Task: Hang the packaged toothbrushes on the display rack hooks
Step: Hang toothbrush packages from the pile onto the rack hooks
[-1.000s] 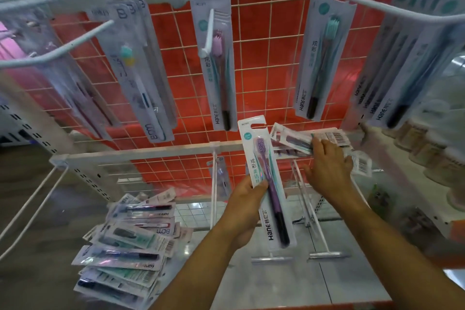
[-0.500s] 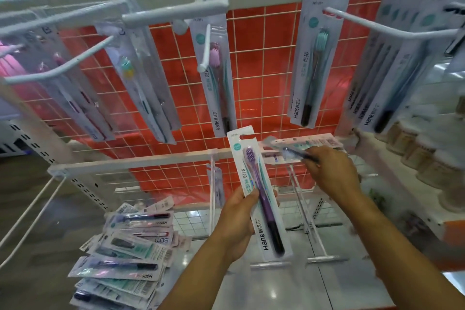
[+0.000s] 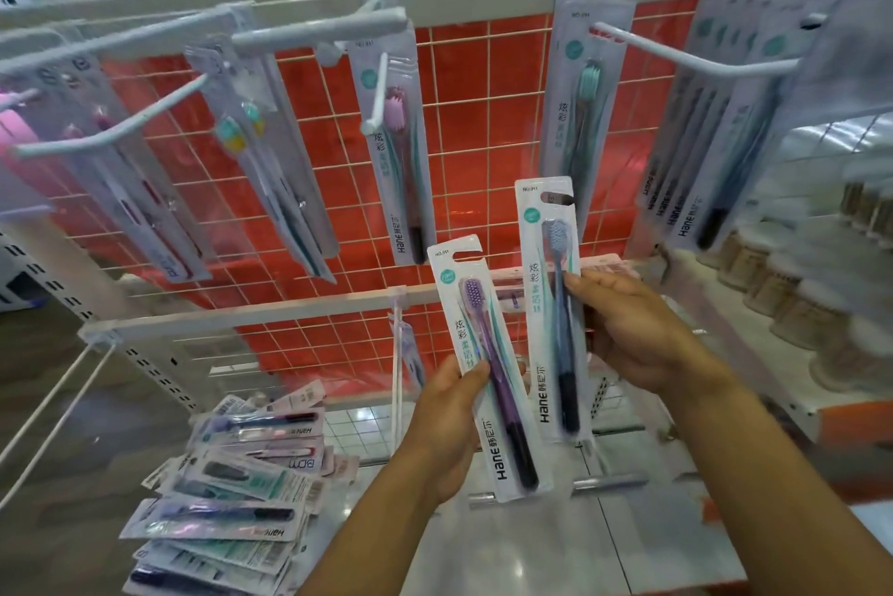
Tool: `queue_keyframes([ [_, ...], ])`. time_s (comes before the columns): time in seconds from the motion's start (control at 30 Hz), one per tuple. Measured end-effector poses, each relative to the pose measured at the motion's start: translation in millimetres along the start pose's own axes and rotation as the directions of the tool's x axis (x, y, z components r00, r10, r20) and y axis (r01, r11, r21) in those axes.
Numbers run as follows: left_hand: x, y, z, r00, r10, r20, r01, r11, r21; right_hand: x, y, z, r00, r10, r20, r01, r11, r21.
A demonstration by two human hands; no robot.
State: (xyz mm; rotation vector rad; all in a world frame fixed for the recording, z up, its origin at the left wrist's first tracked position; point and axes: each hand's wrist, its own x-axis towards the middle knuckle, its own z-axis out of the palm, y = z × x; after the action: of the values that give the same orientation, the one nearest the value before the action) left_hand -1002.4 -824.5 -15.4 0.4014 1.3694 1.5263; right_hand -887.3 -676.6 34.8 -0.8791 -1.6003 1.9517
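Before the rack [image 3: 309, 310] | left hand [image 3: 449, 421] grips purple toothbrush pack [image 3: 488, 368], right hand [image 3: 633, 334] pinches blue pack [image 3: 551, 305], both upright below hooks [image 3: 686, 56] | several packs hung; two in hand and shelf pile [image 3: 241, 489] remain

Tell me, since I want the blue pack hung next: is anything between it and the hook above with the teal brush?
Nothing visible blocks it. The blue toothbrush pack, held by the right hand, sits below the hook; only open red grid lies between.
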Motion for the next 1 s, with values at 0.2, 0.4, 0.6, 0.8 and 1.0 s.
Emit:
queue_keyframes([
  [0.2, -5, 1, 9, 1.0, 0.01, 0.022, -0.01, 1.0, 0.005, -12, 0, 5, 1.0, -0.014, 0.016, 0.014, 1.0, 0.028],
  [0.4, -9, 0, 14, 1.0, 0.018, 0.019, -0.02, 0.997, 0.08, -23, 6, 11, 0.997, -0.009, -0.077, 0.007, 1.0, -0.019],
  [0.6, -23, -1, 11, 0.998, 0.025, 0.064, -0.033, 0.99, 0.134, -41, 14, 17, 0.985, -0.03, -0.172, 0.029, 1.0, -0.012],
  [0.8, -44, -1, 9, 0.994, 0.027, 0.105, -0.047, 0.981, 0.189, -68, 19, 20, 0.952, -0.04, -0.302, 0.022, 0.998, -0.065],
  [1.0, -61, -6, 11, 0.99, 0.066, 0.124, -0.093, 0.97, 0.224, -93, 27, 17, 0.937, -0.055, -0.346, 0.026, 0.996, -0.086],
])
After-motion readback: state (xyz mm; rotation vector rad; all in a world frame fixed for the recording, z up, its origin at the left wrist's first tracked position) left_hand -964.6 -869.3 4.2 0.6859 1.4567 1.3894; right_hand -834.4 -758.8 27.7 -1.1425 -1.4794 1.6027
